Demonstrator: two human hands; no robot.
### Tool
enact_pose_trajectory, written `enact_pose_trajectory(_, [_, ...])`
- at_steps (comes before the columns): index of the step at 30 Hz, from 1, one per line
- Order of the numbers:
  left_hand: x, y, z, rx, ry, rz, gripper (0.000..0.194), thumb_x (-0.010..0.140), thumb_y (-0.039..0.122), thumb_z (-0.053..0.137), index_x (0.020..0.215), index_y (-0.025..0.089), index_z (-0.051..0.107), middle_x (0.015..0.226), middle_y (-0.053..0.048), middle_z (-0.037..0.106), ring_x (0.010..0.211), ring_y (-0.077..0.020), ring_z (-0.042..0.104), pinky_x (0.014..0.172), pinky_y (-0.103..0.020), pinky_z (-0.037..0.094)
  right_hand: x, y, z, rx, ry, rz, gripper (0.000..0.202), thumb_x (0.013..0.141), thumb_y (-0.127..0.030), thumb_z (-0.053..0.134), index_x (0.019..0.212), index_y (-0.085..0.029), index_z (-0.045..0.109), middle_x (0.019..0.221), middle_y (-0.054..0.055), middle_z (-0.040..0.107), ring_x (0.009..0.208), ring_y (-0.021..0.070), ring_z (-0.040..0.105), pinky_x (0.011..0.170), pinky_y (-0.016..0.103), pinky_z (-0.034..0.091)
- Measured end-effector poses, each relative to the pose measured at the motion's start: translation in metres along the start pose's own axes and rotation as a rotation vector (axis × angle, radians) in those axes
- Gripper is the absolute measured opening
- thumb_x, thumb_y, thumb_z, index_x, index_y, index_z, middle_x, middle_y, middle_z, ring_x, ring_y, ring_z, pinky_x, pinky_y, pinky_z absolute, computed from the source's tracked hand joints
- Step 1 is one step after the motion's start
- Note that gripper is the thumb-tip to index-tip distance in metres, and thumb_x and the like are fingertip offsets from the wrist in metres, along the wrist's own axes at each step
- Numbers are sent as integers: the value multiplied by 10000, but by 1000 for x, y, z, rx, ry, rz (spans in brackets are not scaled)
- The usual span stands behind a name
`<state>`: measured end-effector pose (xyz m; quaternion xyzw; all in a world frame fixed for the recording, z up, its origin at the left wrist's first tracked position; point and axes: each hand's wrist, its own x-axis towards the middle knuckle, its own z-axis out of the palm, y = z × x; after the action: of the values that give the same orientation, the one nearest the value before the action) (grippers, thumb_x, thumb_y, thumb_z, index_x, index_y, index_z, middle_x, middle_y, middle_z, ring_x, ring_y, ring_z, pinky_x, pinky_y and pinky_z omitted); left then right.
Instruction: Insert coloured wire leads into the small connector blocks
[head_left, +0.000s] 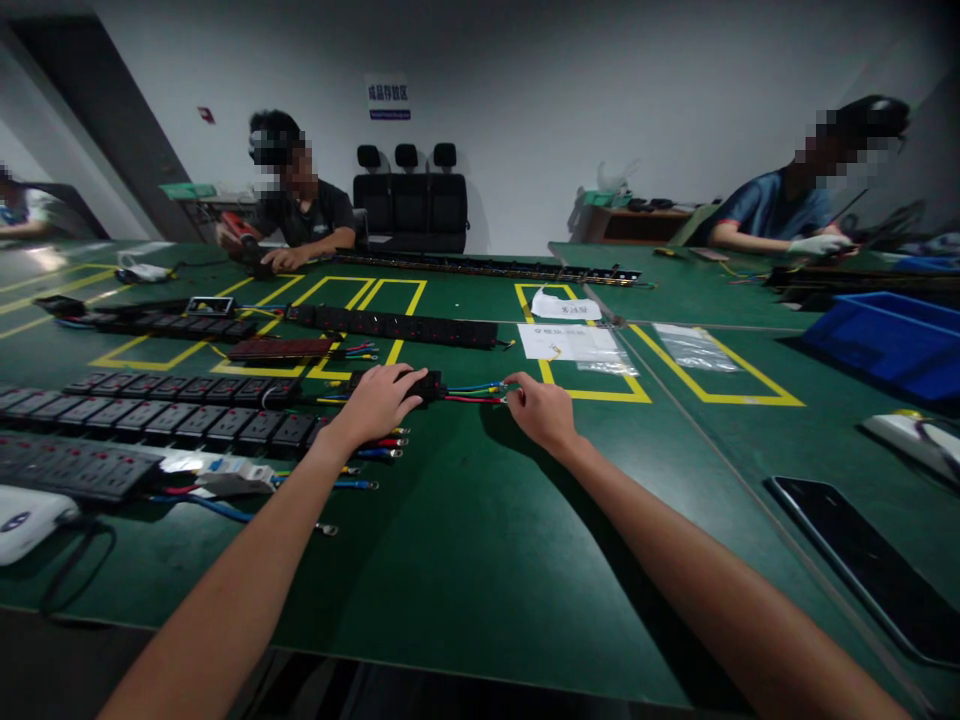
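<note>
My left hand point(379, 400) lies over the end of a black socket strip point(429, 386) on the green table, fingers curled on it. My right hand point(541, 408) pinches the coloured wires point(472, 392) that stick out of that strip's end, red, blue and yellow-green. More black socket strips point(172, 410) lie in rows to the left of my left hand, with loose wire ends point(382, 445) beside them.
A long strip point(390, 325) lies beyond in yellow-taped boxes. Papers and clear bags point(574, 342) sit ahead right. A blue bin point(892, 340) and a dark phone point(870, 565) are at right. One person sits across at left, another at far right.
</note>
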<state>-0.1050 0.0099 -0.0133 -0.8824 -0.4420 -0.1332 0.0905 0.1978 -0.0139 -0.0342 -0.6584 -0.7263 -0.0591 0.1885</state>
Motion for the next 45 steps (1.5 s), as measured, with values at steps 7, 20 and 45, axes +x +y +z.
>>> enact_pose_trajectory(7, [0,2,-2,7,-22,-13,472,1036,373,509,1465,177,529,1369,-157,578,1224,-309,548,1064,-483,414,1,0,0,-19,-100,-31,391,990,-327,433,1107,-270,801,913,67,796,802,217,714,658,274,421])
enact_pose_trajectory(20, [-1,-1,1,-28,6,-8,468,1045,400,463,1460,198,541,1365,-161,583,1219,-322,549,1055,-508,411,1,-1,-1,3,-59,-9,388,987,-305,429,1197,-246,750,932,77,793,814,215,710,669,269,422])
enact_pose_trajectory(45, [0,1,-1,-1,-9,-13,471,1035,381,497,1460,182,542,1360,-162,588,1232,-324,554,1070,-495,416,-1,1,1,38,-13,-46,387,987,-316,422,1088,-259,791,925,60,796,803,208,708,650,274,381])
